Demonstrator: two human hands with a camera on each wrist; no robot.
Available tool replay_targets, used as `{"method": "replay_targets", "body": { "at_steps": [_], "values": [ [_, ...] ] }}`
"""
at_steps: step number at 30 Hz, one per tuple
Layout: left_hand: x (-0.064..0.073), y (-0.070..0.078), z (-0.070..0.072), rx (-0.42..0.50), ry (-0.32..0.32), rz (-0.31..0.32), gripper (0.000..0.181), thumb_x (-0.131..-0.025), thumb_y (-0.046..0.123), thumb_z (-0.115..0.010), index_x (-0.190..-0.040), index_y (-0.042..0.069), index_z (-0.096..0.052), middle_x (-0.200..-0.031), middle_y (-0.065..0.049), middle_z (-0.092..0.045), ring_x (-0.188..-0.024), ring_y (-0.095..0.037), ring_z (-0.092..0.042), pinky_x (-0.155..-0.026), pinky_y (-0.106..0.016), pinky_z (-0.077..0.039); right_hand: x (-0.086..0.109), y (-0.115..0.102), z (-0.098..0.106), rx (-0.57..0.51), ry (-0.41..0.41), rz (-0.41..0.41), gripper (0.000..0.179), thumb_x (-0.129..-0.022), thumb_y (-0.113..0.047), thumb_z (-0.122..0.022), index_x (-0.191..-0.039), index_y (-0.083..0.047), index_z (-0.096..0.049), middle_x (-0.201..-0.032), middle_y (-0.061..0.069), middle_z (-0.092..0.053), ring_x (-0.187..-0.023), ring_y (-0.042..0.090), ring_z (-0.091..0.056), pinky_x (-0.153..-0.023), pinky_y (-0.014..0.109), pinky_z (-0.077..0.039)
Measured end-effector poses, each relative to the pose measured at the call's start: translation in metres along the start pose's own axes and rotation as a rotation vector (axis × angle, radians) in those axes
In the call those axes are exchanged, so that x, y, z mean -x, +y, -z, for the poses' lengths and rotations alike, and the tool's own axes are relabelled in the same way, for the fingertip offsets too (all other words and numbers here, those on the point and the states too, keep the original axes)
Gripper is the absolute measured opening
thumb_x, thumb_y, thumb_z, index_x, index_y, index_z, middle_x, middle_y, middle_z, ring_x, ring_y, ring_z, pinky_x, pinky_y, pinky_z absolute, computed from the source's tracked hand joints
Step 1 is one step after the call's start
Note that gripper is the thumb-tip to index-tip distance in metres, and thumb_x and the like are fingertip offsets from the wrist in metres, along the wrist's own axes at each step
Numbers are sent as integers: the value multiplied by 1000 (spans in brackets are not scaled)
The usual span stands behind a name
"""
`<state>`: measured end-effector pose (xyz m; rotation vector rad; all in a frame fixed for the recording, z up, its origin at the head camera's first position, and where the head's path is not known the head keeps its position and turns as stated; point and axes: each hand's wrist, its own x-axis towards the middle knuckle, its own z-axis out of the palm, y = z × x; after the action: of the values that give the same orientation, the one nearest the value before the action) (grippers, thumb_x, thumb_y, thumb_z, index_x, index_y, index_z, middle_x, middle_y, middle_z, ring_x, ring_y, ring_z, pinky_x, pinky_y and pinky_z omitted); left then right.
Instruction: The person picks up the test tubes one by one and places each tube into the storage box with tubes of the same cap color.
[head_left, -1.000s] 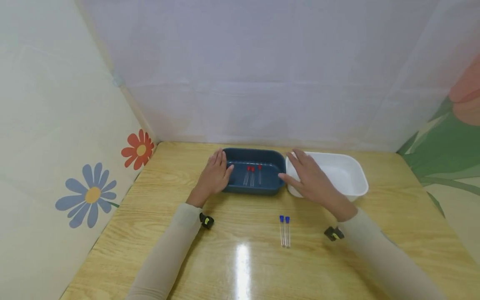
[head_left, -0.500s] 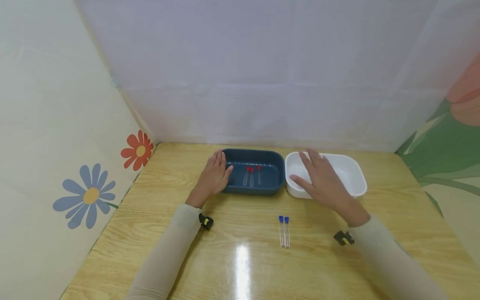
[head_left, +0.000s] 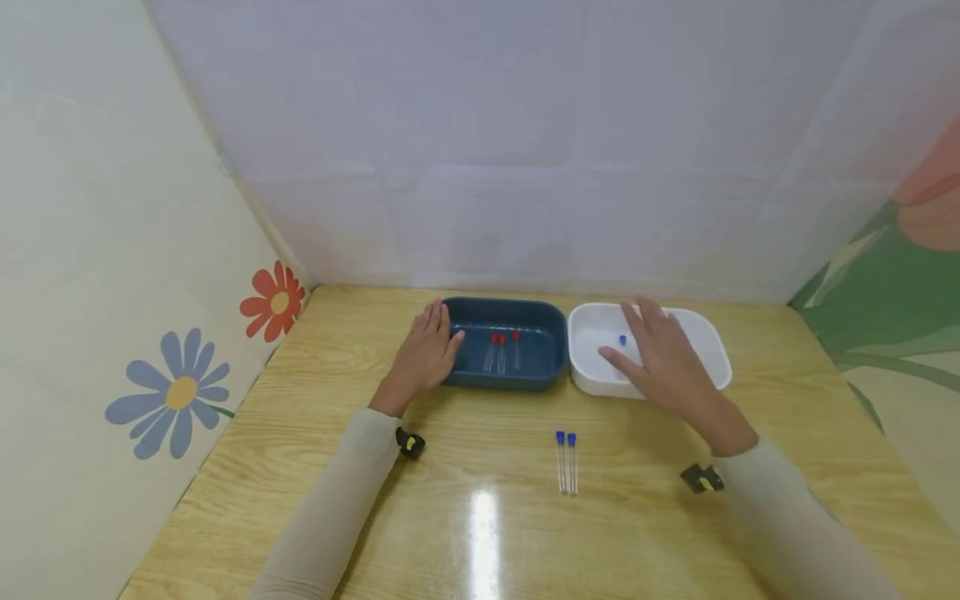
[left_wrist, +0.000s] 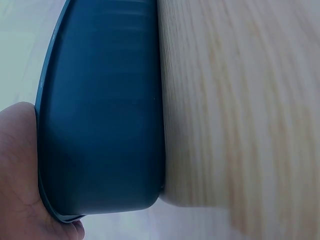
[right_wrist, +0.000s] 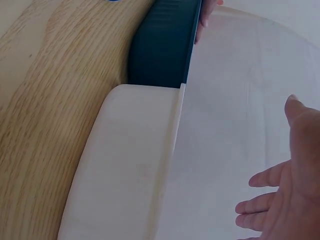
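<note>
My left hand (head_left: 422, 350) rests on the left end of a dark blue tray (head_left: 504, 382), its fingers fairly straight and thumb at the rim. Inside that tray lie three clear tubes with red caps (head_left: 502, 353). Over a white tray (head_left: 611, 388) hovers my right hand (head_left: 666, 360), fingers spread, holding nothing; the right wrist view shows it apart from the rim. A blue cap (head_left: 622, 340) shows in the white tray beside the thumb; whatever else lies under the hand is hidden. Two clear tubes with blue caps (head_left: 566, 463) lie side by side on the table, in front of the trays.
Both trays stand end to end near the back of the wooden table (head_left: 480, 450), close to a pale cloth backdrop (head_left: 480, 167). A wall with painted flowers (head_left: 182, 392) borders the left side. Another patterned wall (head_left: 892, 308) is on the right.
My right hand has moved rightward from the gap between the trays to over the white tray, uncovering the blue cap inside it. The left hand has stayed in place.
</note>
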<state>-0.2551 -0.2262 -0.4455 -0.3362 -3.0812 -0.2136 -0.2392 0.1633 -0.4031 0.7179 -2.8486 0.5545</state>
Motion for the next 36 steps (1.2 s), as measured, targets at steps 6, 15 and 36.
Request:
{"method": "replay_targets", "body": {
  "at_steps": [6, 15, 36],
  "values": [
    [0, 0, 0, 0, -9, -2, 70, -112, 41, -17, -158, -10, -4, -167, -27, -1, -155, -39, -1, -125, -48, -2, 6, 6, 1, 31, 20, -10, 87, -103, -57, -47, -159, 5, -23, -164, 30, -14, -152, 46, -12, -121, 62, -8],
    [-2, -1, -4, -1, -15, 7, 70, -112, 42, -15, -158, -9, -3, -167, -27, -2, -155, -39, -1, -125, -48, -2, 14, 21, -3, 61, 11, -52, 94, -101, -61, -48, -159, 7, -18, -165, 31, -7, -153, 47, -6, -121, 63, -4],
    [-7, -1, -10, -24, -11, 18, 70, -112, 43, -14, -158, -8, -3, -167, -27, -1, -155, -39, -1, -125, -47, -2, 22, 69, -18, 20, 3, -73, 101, -102, -62, -45, -159, 9, 1, -166, 24, 13, -153, 46, 3, -122, 55, 4]
  ]
}}
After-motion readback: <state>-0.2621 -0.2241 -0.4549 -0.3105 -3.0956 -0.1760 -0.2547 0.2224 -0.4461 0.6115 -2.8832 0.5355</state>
